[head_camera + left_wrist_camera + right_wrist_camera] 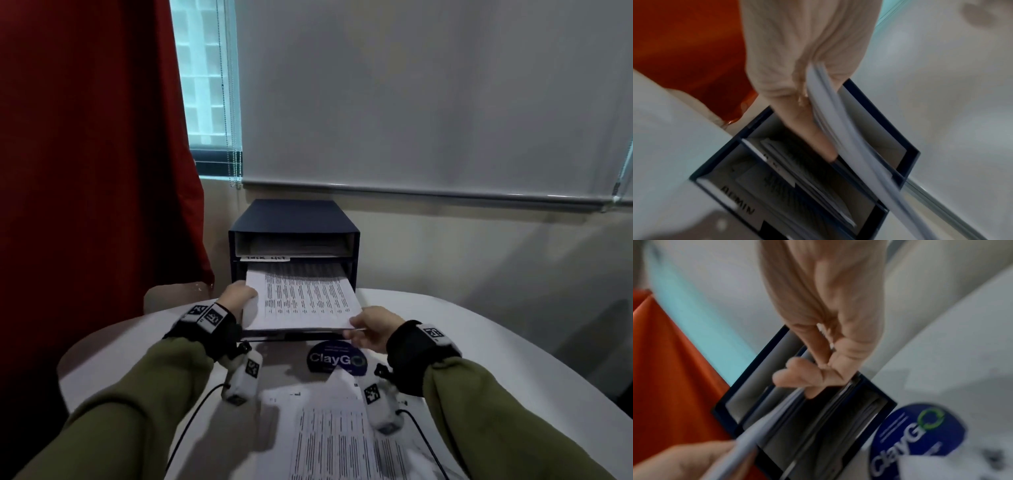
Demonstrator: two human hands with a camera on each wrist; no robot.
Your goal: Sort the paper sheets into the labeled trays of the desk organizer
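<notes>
1. My left hand [239,294] and right hand [371,327] each pinch a side of the sheets [301,296], half inside the organizer [294,222] under the labeled shelf.
2. I judge the sagging front edge could buckle against papers already inside.
3. Uneven pushing could skew the sheets against a wall.

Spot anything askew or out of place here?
Nothing is damaged or spilled. The sheets held by the left hand and right hand are only partly inside the desk organizer; the loose pile lies uneven.
</notes>
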